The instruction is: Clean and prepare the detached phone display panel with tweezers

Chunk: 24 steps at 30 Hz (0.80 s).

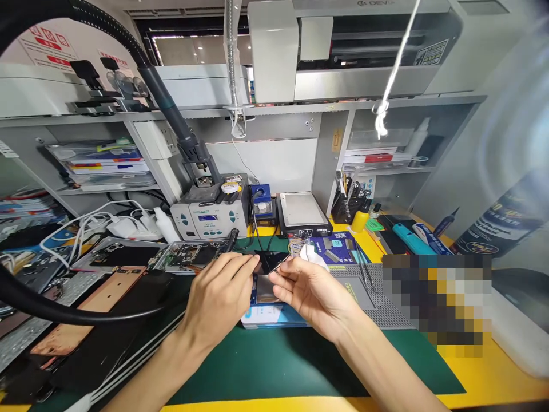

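Observation:
A thin, glossy black panel (270, 261), like a phone screen, is held raised between my two hands. My left hand (223, 292) closes on its left edge, back of the hand toward me. On the other side, my right hand (306, 289) pinches the right edge between thumb and fingers. Below the panel lies a blue-framed item (261, 294) with a grey face, partly hidden by my hands. It rests on a light blue and white box or pad (274, 316). Crumpled white tissue (313, 256) shows just behind my right hand.
A soldering station (210, 214) and a flat heating plate (303, 212) stand at the back. Opened devices with circuit boards (193, 256) lie left. Tweezers (364, 266) rest on a grey perforated mat (394, 303) at right. A black flexible arm (107, 317) crosses the left side.

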Each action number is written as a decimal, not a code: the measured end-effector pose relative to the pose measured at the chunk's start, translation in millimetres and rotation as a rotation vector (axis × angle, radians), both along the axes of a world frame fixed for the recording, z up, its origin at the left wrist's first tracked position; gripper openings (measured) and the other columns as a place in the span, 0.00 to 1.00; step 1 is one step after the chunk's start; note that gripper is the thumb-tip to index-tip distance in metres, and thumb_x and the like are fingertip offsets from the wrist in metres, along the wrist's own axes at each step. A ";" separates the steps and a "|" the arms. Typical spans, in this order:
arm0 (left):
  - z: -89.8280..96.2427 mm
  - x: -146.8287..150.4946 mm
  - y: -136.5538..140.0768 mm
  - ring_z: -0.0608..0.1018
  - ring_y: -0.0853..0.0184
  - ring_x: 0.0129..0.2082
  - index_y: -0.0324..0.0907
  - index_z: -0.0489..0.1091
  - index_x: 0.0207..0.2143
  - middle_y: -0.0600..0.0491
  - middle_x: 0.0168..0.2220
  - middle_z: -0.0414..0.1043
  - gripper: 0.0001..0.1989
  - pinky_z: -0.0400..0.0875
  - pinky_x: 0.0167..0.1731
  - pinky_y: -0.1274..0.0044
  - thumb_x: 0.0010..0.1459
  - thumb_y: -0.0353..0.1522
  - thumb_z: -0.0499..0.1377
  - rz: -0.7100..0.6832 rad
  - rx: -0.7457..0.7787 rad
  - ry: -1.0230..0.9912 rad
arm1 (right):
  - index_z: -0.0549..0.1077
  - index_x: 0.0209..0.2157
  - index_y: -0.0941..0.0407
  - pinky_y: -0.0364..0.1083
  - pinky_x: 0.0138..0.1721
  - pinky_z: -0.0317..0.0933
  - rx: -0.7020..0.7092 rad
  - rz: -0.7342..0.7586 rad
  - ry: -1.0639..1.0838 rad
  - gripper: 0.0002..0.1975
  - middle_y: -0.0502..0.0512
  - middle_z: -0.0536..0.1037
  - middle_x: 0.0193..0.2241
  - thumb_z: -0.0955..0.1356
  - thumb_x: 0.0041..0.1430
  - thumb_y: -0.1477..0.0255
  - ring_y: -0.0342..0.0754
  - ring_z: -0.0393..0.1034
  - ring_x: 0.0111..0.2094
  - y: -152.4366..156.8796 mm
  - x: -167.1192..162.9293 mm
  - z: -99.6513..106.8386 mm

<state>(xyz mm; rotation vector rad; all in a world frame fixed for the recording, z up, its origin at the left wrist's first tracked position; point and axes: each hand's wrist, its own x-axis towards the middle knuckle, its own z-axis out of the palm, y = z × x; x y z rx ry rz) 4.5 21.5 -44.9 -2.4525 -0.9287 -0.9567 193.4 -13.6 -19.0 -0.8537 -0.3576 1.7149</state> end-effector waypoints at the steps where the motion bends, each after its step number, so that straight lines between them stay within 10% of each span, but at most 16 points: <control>1: 0.2 0.1 0.5 0.79 0.56 0.44 0.37 0.75 0.49 0.46 0.44 0.81 0.16 0.76 0.45 0.64 0.60 0.21 0.56 -0.001 0.007 -0.008 | 0.74 0.23 0.58 0.41 0.33 0.72 -0.005 0.000 0.005 0.06 0.48 0.77 0.24 0.73 0.44 0.81 0.44 0.79 0.31 -0.3 -0.9 0.2; 24: -7.6 16.2 3.0 0.80 0.55 0.42 0.36 0.77 0.48 0.45 0.44 0.82 0.18 0.75 0.42 0.65 0.57 0.20 0.56 0.010 0.024 -0.041 | 0.73 0.19 0.58 0.41 0.34 0.71 0.048 -0.013 0.040 0.08 0.48 0.75 0.22 0.71 0.45 0.83 0.43 0.73 0.30 -4.6 -0.7 -2.3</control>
